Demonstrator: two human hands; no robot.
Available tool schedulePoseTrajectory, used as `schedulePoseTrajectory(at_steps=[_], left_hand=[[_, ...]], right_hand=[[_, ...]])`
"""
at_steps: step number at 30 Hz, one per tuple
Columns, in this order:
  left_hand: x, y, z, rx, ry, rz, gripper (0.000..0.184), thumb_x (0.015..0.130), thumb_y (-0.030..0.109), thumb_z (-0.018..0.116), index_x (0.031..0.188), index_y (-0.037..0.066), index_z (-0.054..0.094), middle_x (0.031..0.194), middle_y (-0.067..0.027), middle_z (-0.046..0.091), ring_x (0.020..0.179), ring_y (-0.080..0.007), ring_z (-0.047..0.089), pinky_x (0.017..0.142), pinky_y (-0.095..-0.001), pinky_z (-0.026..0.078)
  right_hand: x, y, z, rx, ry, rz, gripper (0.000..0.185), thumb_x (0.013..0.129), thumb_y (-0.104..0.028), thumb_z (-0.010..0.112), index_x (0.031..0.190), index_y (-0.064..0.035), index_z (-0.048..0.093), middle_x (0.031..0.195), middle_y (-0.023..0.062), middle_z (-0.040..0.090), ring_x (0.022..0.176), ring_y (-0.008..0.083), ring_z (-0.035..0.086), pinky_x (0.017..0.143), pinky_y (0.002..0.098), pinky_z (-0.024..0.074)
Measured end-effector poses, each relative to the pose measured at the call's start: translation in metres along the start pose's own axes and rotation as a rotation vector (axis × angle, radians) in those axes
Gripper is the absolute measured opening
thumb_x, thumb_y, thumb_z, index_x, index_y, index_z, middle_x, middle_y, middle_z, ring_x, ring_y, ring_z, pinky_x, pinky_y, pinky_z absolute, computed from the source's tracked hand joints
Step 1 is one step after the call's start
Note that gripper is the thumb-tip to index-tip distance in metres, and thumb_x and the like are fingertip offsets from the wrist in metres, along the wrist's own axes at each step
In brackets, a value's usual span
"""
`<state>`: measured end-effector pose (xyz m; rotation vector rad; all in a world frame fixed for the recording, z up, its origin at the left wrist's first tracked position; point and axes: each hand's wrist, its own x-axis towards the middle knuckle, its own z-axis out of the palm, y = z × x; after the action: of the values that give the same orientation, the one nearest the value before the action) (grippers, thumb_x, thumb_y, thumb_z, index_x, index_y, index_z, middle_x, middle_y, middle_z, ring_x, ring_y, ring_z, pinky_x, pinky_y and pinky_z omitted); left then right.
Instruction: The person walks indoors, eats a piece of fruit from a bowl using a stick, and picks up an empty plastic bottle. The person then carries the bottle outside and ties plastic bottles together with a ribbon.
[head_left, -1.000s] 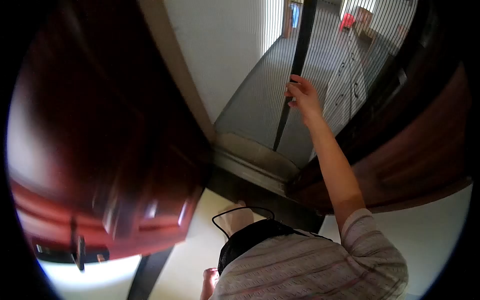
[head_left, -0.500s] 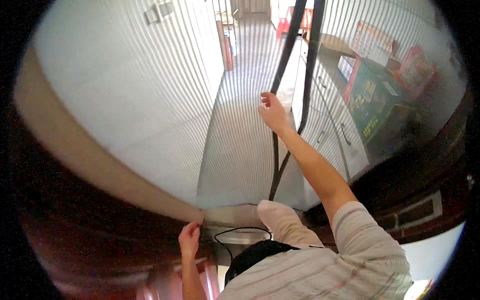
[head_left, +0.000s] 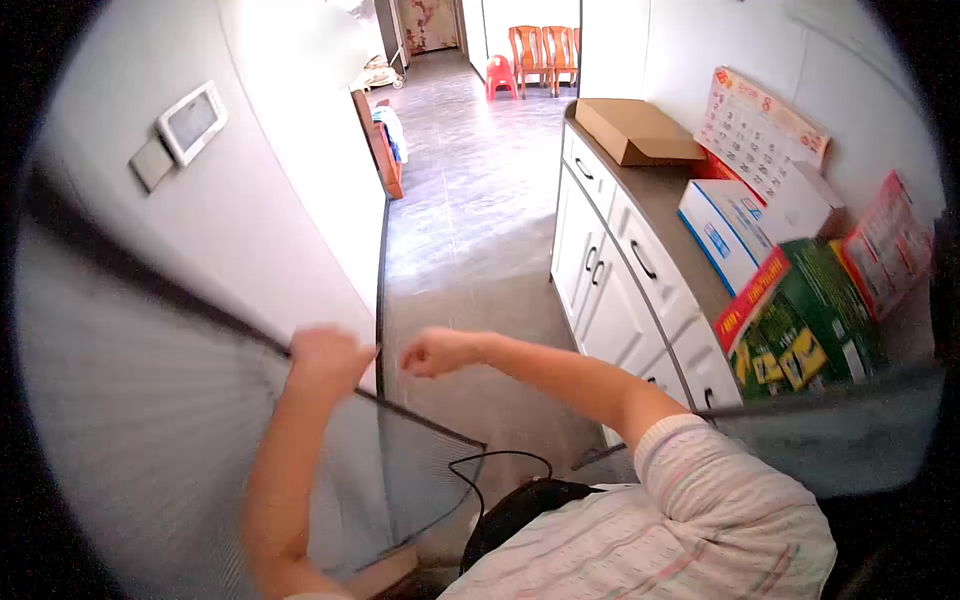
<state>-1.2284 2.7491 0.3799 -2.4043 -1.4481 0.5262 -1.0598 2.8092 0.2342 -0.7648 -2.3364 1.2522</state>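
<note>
My left hand (head_left: 328, 362) is at the dark edge strip of a sheer mesh curtain (head_left: 190, 400) on the left; it is blurred, and whether its fingers close on the strip cannot be made out. Just to its right, my right hand (head_left: 440, 353) hangs over the grey floor with its fingers curled in, touching nothing that I can see. Another part of the mesh (head_left: 840, 430) spreads low on the right, below the cabinet top. A black cord loop (head_left: 505, 453) lies near my waist.
On the right, a white cabinet (head_left: 625, 290) bears an open cardboard box (head_left: 635, 130), a white and blue box (head_left: 725, 232), a green package (head_left: 805, 315) and a calendar (head_left: 760, 130). Further off are a red stool (head_left: 501, 75) and wooden chairs (head_left: 533, 55). A wall panel (head_left: 192, 122) is at left.
The mesh has parted to both sides, showing the hallway directly. My left hand has risen to the curtain edge. My right hand has moved lower and left, off the dark strips.
</note>
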Motion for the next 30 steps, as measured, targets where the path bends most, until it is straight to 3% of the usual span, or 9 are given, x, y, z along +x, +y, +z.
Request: schedulePoseTrajectory(at_steps=[2,4,6,7,10,16,24,28,30], left_hand=[[-0.006,-0.033,0.068,-0.024,-0.239,-0.037,0.045,0.078,0.049,0.048,0.073,0.007,0.064,0.074,-0.0108,0.061,0.072,-0.0268,0.059,0.062,-0.0395,0.046],[-0.025,-0.042,0.136,-0.134,-0.471,-0.139,0.043,0.074,0.047,0.055,0.077,0.005,0.064,0.078,-0.0122,0.062,0.075,-0.0291,0.059,0.068,-0.041,0.045],[-0.046,-0.039,0.197,-0.304,-0.738,-0.306,0.028,0.076,0.029,0.05,0.086,0.006,0.063,0.092,-0.0132,0.061,0.088,-0.0286,0.058,0.074,-0.0396,0.045],[-0.062,-0.046,0.289,-0.427,-0.969,-0.392,0.032,0.075,0.034,0.054,0.079,0.004,0.064,0.08,-0.0131,0.063,0.077,-0.0272,0.06,0.068,-0.0384,0.047],[-0.064,-0.004,0.361,-0.67,-0.926,-0.65,0.028,0.076,0.029,0.052,0.084,0.004,0.063,0.077,-0.0116,0.062,0.069,-0.0262,0.06,0.066,-0.0378,0.047],[0.081,0.029,0.426,-1.068,-0.872,-0.715,0.025,0.075,0.023,0.053,0.089,0.003,0.06,0.073,-0.0116,0.061,0.063,-0.0247,0.059,0.059,-0.0358,0.047],[0.321,-0.088,0.455,-1.31,-0.776,-0.907,0.026,0.074,0.015,0.053,0.096,0.002,0.057,0.068,-0.0116,0.058,0.054,-0.0227,0.056,0.051,-0.0332,0.047],[0.5,-0.152,0.41,-1.595,-0.361,-1.083,0.028,0.075,0.007,0.049,0.102,0.0,0.052,0.064,-0.0097,0.056,0.049,-0.018,0.054,0.044,-0.0294,0.045],[0.569,-0.155,0.424,-1.638,-0.475,-1.084,0.029,0.075,0.007,0.049,0.103,0.001,0.052,0.064,-0.0095,0.057,0.05,-0.0186,0.055,0.044,-0.0305,0.045]], right_hand=[[-0.017,0.051,-0.011,0.121,-0.074,0.388,0.024,0.079,-0.016,0.051,0.099,-0.0055,0.059,0.074,0.0053,0.06,0.062,0.0134,0.055,0.056,0.0285,0.0456],[-0.039,0.09,-0.037,0.111,-0.233,0.477,0.029,0.079,-0.02,0.052,0.101,-0.0013,0.057,0.082,0.0062,0.061,0.067,0.0141,0.059,0.055,0.0264,0.046],[-0.053,0.126,-0.063,0.265,-0.185,0.606,0.03,0.079,-0.02,0.052,0.102,-0.0014,0.056,0.084,0.0053,0.061,0.069,0.0131,0.06,0.053,0.0246,0.0447],[-0.054,0.146,-0.075,0.296,-0.156,0.633,0.03,0.079,-0.02,0.052,0.103,-0.002,0.056,0.084,0.0048,0.061,0.07,0.0124,0.059,0.053,0.0243,0.0443],[-0.035,0.204,-0.119,0.379,-0.067,0.705,0.03,0.079,-0.021,0.052,0.103,-0.0035,0.055,0.085,0.0037,0.061,0.07,0.0107,0.059,0.052,0.0232,0.0434],[0.045,0.292,-0.238,0.464,0.048,0.752,0.029,0.079,-0.02,0.052,0.104,-0.004,0.054,0.085,0.0037,0.061,0.069,0.0098,0.059,0.053,0.0224,0.0437],[0.015,0.414,-0.326,0.687,0.238,1.15,0.027,0.08,-0.019,0.054,0.104,-0.006,0.054,0.085,0.0029,0.062,0.07,0.011,0.06,0.054,0.0239,0.0461],[0.01,0.483,-0.382,0.775,0.325,1.29,0.026,0.078,-0.018,0.056,0.102,-0.0077,0.054,0.083,0.0025,0.062,0.068,0.0113,0.06,0.053,0.0248,0.0467],[0.021,0.529,-0.428,0.802,0.362,1.285,0.026,0.078,-0.018,0.057,0.102,-0.0084,0.054,0.083,0.0023,0.062,0.067,0.0114,0.06,0.052,0.025,0.0467]])
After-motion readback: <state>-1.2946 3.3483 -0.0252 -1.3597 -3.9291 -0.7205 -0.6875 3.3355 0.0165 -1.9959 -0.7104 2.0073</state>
